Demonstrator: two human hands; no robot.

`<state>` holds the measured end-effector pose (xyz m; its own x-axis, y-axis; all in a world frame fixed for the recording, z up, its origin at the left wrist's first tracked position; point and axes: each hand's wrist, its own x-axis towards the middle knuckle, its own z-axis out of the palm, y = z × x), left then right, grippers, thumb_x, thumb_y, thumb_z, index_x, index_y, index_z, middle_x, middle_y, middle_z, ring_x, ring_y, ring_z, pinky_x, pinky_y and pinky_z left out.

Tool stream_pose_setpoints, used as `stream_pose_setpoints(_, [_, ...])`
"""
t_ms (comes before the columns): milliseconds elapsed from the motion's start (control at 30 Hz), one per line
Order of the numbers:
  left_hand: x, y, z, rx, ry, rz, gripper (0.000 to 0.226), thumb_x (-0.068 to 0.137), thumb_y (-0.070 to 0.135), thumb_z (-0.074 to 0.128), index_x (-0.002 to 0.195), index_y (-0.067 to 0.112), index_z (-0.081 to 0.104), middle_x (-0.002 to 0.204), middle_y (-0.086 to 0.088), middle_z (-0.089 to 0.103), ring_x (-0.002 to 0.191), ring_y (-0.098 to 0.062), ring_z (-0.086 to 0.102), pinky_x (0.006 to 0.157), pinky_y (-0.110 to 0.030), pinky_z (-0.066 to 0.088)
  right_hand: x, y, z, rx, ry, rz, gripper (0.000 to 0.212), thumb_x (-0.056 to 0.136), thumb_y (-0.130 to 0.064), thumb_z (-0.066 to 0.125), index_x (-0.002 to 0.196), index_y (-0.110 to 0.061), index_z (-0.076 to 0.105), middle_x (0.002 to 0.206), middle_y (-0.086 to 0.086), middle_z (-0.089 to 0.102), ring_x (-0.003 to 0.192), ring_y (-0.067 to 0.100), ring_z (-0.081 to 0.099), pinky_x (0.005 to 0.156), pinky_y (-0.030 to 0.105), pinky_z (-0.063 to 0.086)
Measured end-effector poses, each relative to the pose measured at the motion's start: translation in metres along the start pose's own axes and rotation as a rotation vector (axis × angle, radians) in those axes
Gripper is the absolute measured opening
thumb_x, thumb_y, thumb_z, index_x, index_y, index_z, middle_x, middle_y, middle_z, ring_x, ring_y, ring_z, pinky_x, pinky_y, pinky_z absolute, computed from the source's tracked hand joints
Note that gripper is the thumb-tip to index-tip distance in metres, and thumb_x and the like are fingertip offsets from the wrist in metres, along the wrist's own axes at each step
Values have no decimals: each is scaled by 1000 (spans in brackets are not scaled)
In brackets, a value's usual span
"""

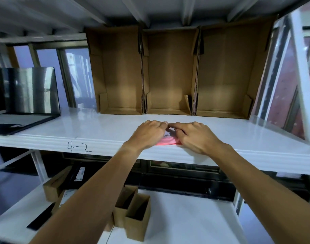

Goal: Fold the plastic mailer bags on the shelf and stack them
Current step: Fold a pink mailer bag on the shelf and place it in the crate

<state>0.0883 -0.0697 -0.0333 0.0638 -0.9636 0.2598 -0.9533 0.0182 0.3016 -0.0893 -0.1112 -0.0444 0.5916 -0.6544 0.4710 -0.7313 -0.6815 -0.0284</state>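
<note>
A small pink plastic mailer bag [168,140], folded into a compact bundle, lies near the front edge of the white shelf [98,127]. My left hand [149,133] presses on its left side and my right hand [196,136] on its right side, fingertips meeting over the top. Only a pink strip and a bit of white print show between the hands; the rest is hidden under them. No other mailer bag is visible.
Three open brown cardboard boxes [170,71] stand on their sides at the back of the shelf. An open laptop [26,103] sits at the far left. The shelf edge bears "4-2". On the lower shelf stand small cardboard boxes [133,213].
</note>
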Motion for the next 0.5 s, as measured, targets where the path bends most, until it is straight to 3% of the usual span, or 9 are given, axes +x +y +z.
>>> stream_pose_setpoints(167, [4,-1,3,-31,-9,20,38,107,15,27,136,9,52,148,-9,49,133,-31,46,107,-41,36,1,1,1,-9,-65,15,50,100,-41,32,150,-45,32,145,5,54,121,31,54,92,41,42])
stream_pose_setpoints(333, [4,3,-5,43,-182,88,48,109,31,20,153,27,39,164,4,28,148,-22,26,116,-34,21,0,2,0,32,-99,35,55,100,-46,39,153,-46,26,138,4,60,118,28,55,89,38,39])
stream_pose_setpoints(500, [6,1,-5,0,-217,48,52,108,45,26,158,32,28,166,11,17,153,-13,13,121,-32,11,3,-2,-3,81,-198,115,45,102,-41,37,146,-40,44,151,1,48,129,31,46,94,37,34])
